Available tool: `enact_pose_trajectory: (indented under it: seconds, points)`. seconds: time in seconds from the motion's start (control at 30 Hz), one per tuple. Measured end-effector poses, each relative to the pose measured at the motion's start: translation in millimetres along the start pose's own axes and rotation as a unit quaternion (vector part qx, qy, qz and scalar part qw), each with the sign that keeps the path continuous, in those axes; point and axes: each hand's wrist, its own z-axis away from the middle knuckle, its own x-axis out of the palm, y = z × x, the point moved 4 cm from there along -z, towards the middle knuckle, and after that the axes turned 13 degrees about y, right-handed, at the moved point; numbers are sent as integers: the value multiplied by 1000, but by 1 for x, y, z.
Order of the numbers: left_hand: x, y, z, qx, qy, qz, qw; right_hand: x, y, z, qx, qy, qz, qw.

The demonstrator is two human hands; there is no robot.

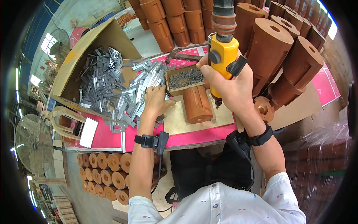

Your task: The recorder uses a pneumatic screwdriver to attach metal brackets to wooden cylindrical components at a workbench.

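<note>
My right hand is wrapped around a yellow power screwdriver, which hangs bit down from a dark hose. Its tip is just right of a reddish-brown wooden cylinder with a lengthwise groove, lying on a board. My left hand is at the edge of a pile of flat metal hinge-like strips, thumb apart from the fingers. Its fingertips touch the strips; whether one is pinched is hidden. Behind the cylinder, a small box holds many small screws.
A large cardboard box spills metal strips at the left. A hammer lies behind the screw box. Brown cylinders stand stacked at the right, with more at the back. A phone rests by the table's left front edge.
</note>
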Motion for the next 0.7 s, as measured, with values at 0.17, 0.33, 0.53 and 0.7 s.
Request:
enact_pose_trajectory:
  seconds: [0.17,0.33,0.53,0.7]
  points:
    - [3,0,3,-7,24,3,1000,0,-1,1,-1,-1,5,1000]
    - [-4,10,12,-17,112,52,992,-1,0,1,-2,0,0,1000]
    - [-3,-4,22,-136,229,353,897,1,-1,0,-5,-2,1,1000]
    - [-42,32,13,-156,143,541,814,1,3,-3,-15,9,-1,1000]
